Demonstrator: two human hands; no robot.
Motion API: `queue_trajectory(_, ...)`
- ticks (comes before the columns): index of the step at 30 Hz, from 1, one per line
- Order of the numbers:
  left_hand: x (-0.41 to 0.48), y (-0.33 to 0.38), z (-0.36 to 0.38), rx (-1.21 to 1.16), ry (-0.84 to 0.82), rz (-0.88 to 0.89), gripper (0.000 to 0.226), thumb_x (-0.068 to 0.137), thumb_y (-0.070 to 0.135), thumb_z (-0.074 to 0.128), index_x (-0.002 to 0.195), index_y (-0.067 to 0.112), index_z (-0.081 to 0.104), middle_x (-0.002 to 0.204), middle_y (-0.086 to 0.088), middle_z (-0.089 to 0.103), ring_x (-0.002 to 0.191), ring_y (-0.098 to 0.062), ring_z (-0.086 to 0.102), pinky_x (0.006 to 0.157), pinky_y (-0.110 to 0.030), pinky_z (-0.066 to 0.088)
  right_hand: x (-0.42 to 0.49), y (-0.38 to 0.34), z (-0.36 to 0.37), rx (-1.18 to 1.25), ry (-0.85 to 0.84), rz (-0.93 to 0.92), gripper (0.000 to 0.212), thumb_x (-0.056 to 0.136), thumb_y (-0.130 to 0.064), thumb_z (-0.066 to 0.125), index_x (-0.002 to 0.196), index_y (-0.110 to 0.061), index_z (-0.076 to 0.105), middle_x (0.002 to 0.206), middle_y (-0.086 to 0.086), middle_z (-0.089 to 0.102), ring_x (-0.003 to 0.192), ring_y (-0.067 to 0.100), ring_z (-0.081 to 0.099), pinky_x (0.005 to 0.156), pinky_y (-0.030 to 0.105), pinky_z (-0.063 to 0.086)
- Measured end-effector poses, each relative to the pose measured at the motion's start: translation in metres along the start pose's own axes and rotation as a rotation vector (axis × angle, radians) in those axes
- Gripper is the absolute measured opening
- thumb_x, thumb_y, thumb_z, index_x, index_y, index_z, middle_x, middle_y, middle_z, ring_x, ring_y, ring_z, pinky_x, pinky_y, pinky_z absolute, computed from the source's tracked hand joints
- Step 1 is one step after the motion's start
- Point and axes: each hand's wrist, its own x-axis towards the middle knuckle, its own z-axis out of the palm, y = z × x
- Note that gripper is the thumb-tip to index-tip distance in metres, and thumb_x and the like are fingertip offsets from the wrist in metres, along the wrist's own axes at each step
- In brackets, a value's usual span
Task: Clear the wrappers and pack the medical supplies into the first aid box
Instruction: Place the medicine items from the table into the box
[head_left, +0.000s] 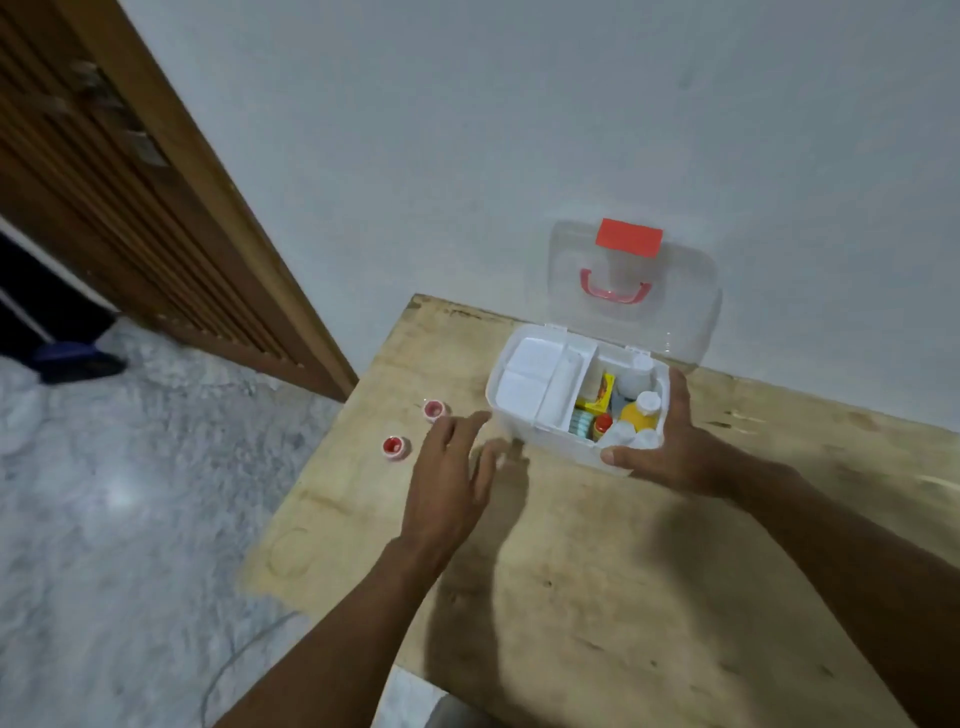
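The bench (597, 545) carries the first aid box (524, 415), lid up. The right hand (670, 441) grips its near corner; the open left hand (452, 467) should reach gently for the two small red caps (434, 409), probably the last pieces.

A home room: louvred wooden door (104, 208), marble floor (130, 493), plywood table (571, 571)

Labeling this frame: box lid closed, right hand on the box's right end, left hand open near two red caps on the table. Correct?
Not quite. The head view shows the first aid box with its clear lid open, standing upright against the wall. The rest holds: right hand on the box's right end, left hand open near the two red caps on the table.
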Motion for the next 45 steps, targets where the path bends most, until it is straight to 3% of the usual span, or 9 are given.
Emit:
queue_trajectory(7, -0.06, -0.081, -0.024, 0.181, -0.009, -0.14, 0.036, 0.092, 0.008, 0.063, 0.128, 0.005, 0.062, 0.129, -0.012, 0.056, 0.115, -0.025, 0.058, 0.097, -0.02, 0.039, 0.004, 0.0, 0.003, 0.036, 0.015, 0.002, 0.156, 0.038, -0.067, 0.09, 0.151, -0.034, -0.012, 0.146, -0.017, 0.025, 0.13, 0.011, 0.039, 0.108, 0.042, 0.042)
queue_trajectory(13, -0.005, -0.125, -0.029, 0.184, -0.03, 0.018, 0.051, 0.085, 0.012, 0.075, 0.131, -0.002, 0.056, 0.139, -0.023, 0.051, 0.123, -0.029, 0.055, 0.103, -0.03, 0.044, -0.005, -0.016, 0.005, -0.004, 0.031, 0.0, 0.135, 0.058, -0.04, 0.093, 0.15, -0.031, -0.006, 0.116, -0.047, 0.023, 0.118, -0.012, 0.027, 0.095, 0.02, 0.039)
queue_trajectory(19, 0.042, -0.148, 0.002, 0.148, -0.222, 0.323, 0.061, 0.095, 0.033, 0.063, 0.144, 0.007, 0.036, 0.148, -0.017, 0.038, 0.139, -0.037, 0.037, 0.112, -0.051, 0.039, -0.007, -0.028, 0.005, -0.09, 0.019, 0.12, 0.145, 0.052, -0.057, 0.088, 0.15, -0.039, -0.017, 0.15, -0.023, 0.008, 0.136, 0.01, 0.027, 0.107, 0.036, 0.036)
queue_trajectory(24, 0.063, -0.145, 0.017, 0.114, -0.343, 0.315, 0.042, 0.101, 0.038, 0.05, 0.141, 0.027, 0.048, 0.153, -0.01, 0.037, 0.139, -0.023, 0.04, 0.11, -0.044, 0.041, -0.007, -0.038, 0.006, -0.148, 0.01, 0.286, 0.15, 0.048, -0.07, 0.078, 0.147, -0.036, -0.03, 0.162, -0.01, -0.004, 0.141, 0.019, 0.026, 0.105, 0.029, 0.029)
queue_trajectory(26, 0.072, -0.14, 0.018, 0.084, -0.34, 0.314, 0.018, 0.098, 0.049, 0.047, 0.114, 0.05, 0.055, 0.139, 0.005, 0.053, 0.127, -0.012, 0.049, 0.106, -0.04, 0.044, -0.008, -0.042, 0.007, -0.159, 0.005, 0.317, 0.157, 0.04, -0.077, 0.079, 0.145, -0.038, -0.031, 0.162, -0.01, -0.005, 0.141, 0.019, 0.026, 0.106, 0.031, 0.03)
queue_trajectory(30, 0.096, -0.133, 0.021, -0.014, -0.204, 0.28, 0.024, 0.095, 0.012, 0.049, 0.072, 0.017, 0.047, 0.07, -0.007, 0.047, 0.07, -0.031, 0.045, 0.077, -0.048, 0.046, -0.008, -0.042, 0.008, -0.154, 0.011, 0.34, 0.14, 0.067, -0.043, 0.084, 0.146, -0.036, -0.031, 0.161, -0.012, -0.01, 0.145, 0.021, 0.023, 0.104, 0.027, 0.029)
queue_trajectory(33, 0.095, -0.122, 0.013, -0.103, -0.207, 0.133, 0.003, 0.092, 0.015, 0.063, 0.09, 0.013, 0.064, 0.088, 0.002, 0.065, 0.086, -0.024, 0.06, 0.084, -0.042, 0.053, -0.009, -0.043, 0.01, -0.144, 0.018, 0.343, 0.132, 0.077, -0.027, 0.082, 0.145, -0.037, -0.03, 0.158, -0.014, -0.003, 0.135, 0.014, 0.028, 0.099, 0.023, 0.029)
queue_trajectory(39, 0.089, -0.089, -0.01, -0.253, -0.114, -0.035, 0.033, 0.091, 0.011, 0.069, 0.123, 0.012, 0.063, 0.118, -0.005, 0.048, 0.099, -0.005, 0.047, 0.084, -0.006, 0.042, -0.01, -0.048, 0.009, -0.074, 0.002, 0.272, 0.136, 0.074, -0.027, 0.086, 0.147, -0.036, -0.029, 0.137, -0.032, -0.008, 0.133, 0.003, 0.017, 0.103, 0.025, 0.031)
queue_trajectory(45, 0.112, -0.032, -0.01, -0.334, -0.043, 0.025, 0.032, 0.09, 0.012, 0.069, 0.122, 0.014, 0.066, 0.112, -0.001, 0.058, 0.096, 0.001, 0.051, 0.085, -0.025, 0.051, -0.013, -0.048, 0.007, 0.028, -0.02, 0.218, 0.137, 0.07, -0.029, 0.087, 0.146, -0.041, -0.026, 0.142, -0.028, 0.004, 0.135, 0.008, 0.025, 0.1, 0.028, 0.039)
